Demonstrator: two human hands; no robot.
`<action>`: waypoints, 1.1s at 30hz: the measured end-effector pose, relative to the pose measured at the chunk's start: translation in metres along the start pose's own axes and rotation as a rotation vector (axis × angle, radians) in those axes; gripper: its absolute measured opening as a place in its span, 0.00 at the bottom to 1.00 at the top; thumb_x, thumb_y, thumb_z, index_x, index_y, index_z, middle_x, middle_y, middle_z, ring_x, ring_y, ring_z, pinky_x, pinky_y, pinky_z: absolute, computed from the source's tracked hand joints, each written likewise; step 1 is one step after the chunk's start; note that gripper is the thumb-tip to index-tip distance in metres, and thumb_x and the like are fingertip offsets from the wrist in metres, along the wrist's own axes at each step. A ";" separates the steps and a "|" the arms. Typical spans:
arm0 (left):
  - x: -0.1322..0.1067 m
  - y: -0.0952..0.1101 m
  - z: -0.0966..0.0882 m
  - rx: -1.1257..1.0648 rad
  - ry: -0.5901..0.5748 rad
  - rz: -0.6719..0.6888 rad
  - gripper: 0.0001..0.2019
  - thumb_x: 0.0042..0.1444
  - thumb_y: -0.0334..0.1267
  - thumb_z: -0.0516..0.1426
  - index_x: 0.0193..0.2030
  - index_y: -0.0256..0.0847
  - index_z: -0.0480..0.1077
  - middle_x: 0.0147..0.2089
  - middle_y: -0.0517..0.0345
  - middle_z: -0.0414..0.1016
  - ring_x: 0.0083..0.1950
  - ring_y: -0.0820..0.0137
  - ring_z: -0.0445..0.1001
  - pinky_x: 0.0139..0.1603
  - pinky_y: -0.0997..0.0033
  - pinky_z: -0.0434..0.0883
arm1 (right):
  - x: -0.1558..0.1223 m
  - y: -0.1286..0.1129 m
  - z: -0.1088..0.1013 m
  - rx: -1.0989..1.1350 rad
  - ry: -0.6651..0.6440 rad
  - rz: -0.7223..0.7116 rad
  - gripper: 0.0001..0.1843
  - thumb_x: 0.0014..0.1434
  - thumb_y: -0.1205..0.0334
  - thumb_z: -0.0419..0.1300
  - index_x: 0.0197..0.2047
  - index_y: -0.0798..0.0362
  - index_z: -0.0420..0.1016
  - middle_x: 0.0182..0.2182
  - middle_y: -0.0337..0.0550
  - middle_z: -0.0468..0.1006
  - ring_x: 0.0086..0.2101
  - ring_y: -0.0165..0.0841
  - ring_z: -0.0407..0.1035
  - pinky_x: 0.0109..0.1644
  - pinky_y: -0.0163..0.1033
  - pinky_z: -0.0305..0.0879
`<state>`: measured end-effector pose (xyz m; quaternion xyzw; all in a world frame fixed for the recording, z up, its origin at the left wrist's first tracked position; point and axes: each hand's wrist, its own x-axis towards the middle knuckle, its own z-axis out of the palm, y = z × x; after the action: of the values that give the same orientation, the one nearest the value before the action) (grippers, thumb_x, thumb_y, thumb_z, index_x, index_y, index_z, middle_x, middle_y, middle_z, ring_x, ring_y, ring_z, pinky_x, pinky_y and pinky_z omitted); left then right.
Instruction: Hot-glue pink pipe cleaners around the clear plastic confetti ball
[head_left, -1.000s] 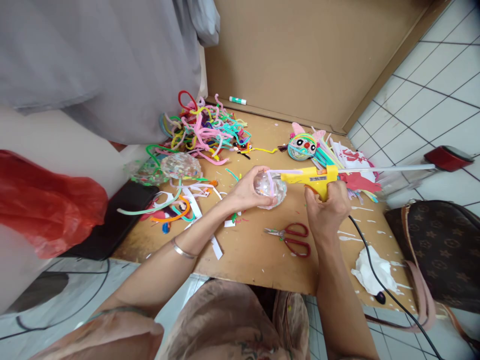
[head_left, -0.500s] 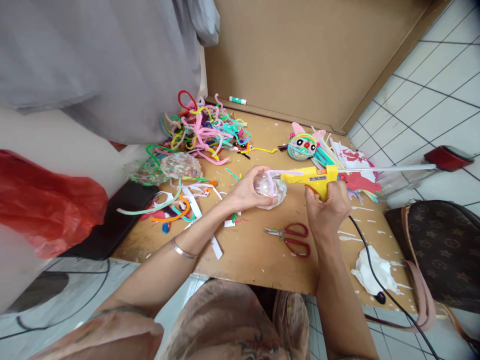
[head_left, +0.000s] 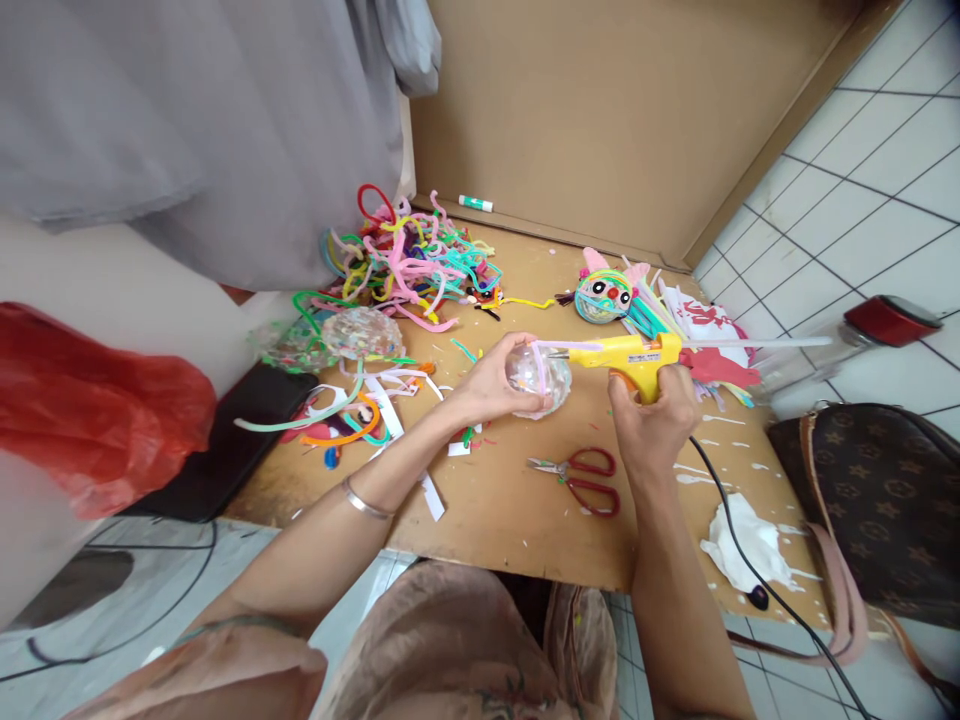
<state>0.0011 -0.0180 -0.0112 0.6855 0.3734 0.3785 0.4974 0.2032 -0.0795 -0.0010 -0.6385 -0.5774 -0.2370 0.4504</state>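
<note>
above the surface [head_left: 487, 500], our left hand [head_left: 502, 385] cups the clear ball [head_left: 556, 384] with its purple strip [head_left: 541, 368], while our right hand [head_left: 656, 408], gripping the glue gun [head_left: 624, 352], has eased slightly back, so the nozzle [head_left: 558, 353] seemingly reaches less far.

The clear ball [head_left: 558, 384] in my left hand [head_left: 496, 382] looks like glossy, see-through plastic, with a fuzzy lilac pipe cleaner [head_left: 541, 370] against it. My right hand [head_left: 658, 412] grips a glue gun [head_left: 622, 353] of smooth yellow plastic with a metal nozzle [head_left: 557, 353]; its glue stick [head_left: 765, 343] is translucent. My scissors [head_left: 568, 468] have shiny metal blades and glossy red handles. The brown surface [head_left: 487, 510] looks smooth, the red bag [head_left: 97, 410] thin, crinkled plastic, the grey cloth [head_left: 262, 120] matt.
</note>
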 end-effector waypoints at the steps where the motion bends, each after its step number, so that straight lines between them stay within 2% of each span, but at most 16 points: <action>1: 0.000 -0.001 0.000 0.008 0.004 0.000 0.40 0.36 0.39 0.67 0.59 0.39 0.60 0.55 0.51 0.70 0.53 0.61 0.71 0.55 0.62 0.69 | 0.000 0.000 0.001 0.002 -0.007 0.008 0.17 0.52 0.58 0.60 0.26 0.47 0.51 0.26 0.36 0.62 0.29 0.33 0.61 0.33 0.37 0.57; 6: 0.000 -0.004 0.000 0.037 -0.007 0.000 0.41 0.37 0.40 0.67 0.60 0.40 0.59 0.55 0.51 0.70 0.53 0.60 0.72 0.55 0.61 0.70 | 0.000 -0.002 0.001 0.018 -0.049 0.058 0.16 0.51 0.57 0.61 0.26 0.47 0.53 0.26 0.35 0.61 0.28 0.32 0.59 0.33 0.37 0.58; 10: 0.001 -0.005 0.000 0.033 -0.015 0.011 0.41 0.37 0.40 0.68 0.60 0.40 0.59 0.53 0.52 0.71 0.51 0.61 0.72 0.54 0.62 0.70 | 0.002 -0.006 0.000 0.043 -0.101 0.131 0.16 0.51 0.53 0.61 0.25 0.48 0.56 0.25 0.35 0.62 0.27 0.31 0.59 0.35 0.37 0.59; 15: 0.001 -0.005 0.001 0.033 -0.010 0.004 0.41 0.37 0.40 0.67 0.60 0.40 0.59 0.54 0.52 0.70 0.53 0.61 0.71 0.55 0.61 0.69 | 0.005 0.000 0.001 0.028 -0.179 0.258 0.16 0.51 0.46 0.59 0.28 0.50 0.65 0.27 0.40 0.69 0.30 0.33 0.63 0.37 0.39 0.61; 19: 0.001 -0.004 0.001 0.033 -0.009 -0.008 0.42 0.36 0.39 0.67 0.61 0.40 0.59 0.55 0.51 0.69 0.53 0.60 0.71 0.54 0.61 0.70 | 0.005 0.011 0.003 -0.167 -0.369 0.398 0.23 0.54 0.43 0.57 0.39 0.56 0.72 0.33 0.50 0.76 0.33 0.39 0.68 0.38 0.41 0.63; 22: 0.000 -0.003 0.001 0.057 -0.009 -0.003 0.42 0.37 0.39 0.67 0.61 0.40 0.59 0.55 0.51 0.70 0.53 0.60 0.71 0.55 0.60 0.69 | 0.004 0.015 0.005 -0.394 -0.570 0.420 0.27 0.58 0.44 0.56 0.45 0.62 0.74 0.39 0.60 0.78 0.38 0.45 0.73 0.40 0.43 0.65; 25: -0.001 -0.001 0.002 0.067 -0.017 -0.018 0.41 0.36 0.39 0.68 0.60 0.40 0.60 0.54 0.52 0.71 0.55 0.59 0.71 0.57 0.60 0.69 | 0.003 0.012 0.006 -0.531 -0.761 0.432 0.28 0.60 0.44 0.54 0.47 0.64 0.75 0.42 0.65 0.78 0.42 0.49 0.75 0.41 0.45 0.67; 27: -0.002 0.001 0.003 0.053 -0.028 -0.024 0.41 0.36 0.39 0.68 0.60 0.40 0.60 0.54 0.52 0.71 0.56 0.58 0.71 0.58 0.59 0.68 | 0.001 0.009 0.007 -0.569 -0.825 0.419 0.29 0.60 0.44 0.54 0.47 0.63 0.75 0.42 0.66 0.79 0.43 0.51 0.76 0.42 0.47 0.69; 31: -0.001 0.001 0.003 0.040 -0.043 -0.016 0.41 0.35 0.40 0.68 0.59 0.40 0.60 0.56 0.51 0.70 0.58 0.57 0.70 0.58 0.58 0.69 | -0.003 0.008 0.008 -0.600 -0.824 0.368 0.31 0.59 0.42 0.55 0.44 0.65 0.77 0.41 0.68 0.79 0.43 0.55 0.75 0.43 0.52 0.70; 33: -0.001 0.000 0.003 0.040 -0.040 -0.012 0.41 0.35 0.40 0.68 0.59 0.40 0.60 0.58 0.50 0.69 0.58 0.56 0.70 0.56 0.59 0.70 | -0.003 0.011 0.009 -0.588 -0.745 0.324 0.30 0.58 0.42 0.56 0.43 0.66 0.77 0.40 0.68 0.78 0.43 0.56 0.74 0.43 0.55 0.69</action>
<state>0.0035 -0.0200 -0.0118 0.7004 0.3753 0.3542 0.4930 0.2111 -0.0728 -0.0112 -0.8610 -0.5013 -0.0724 0.0457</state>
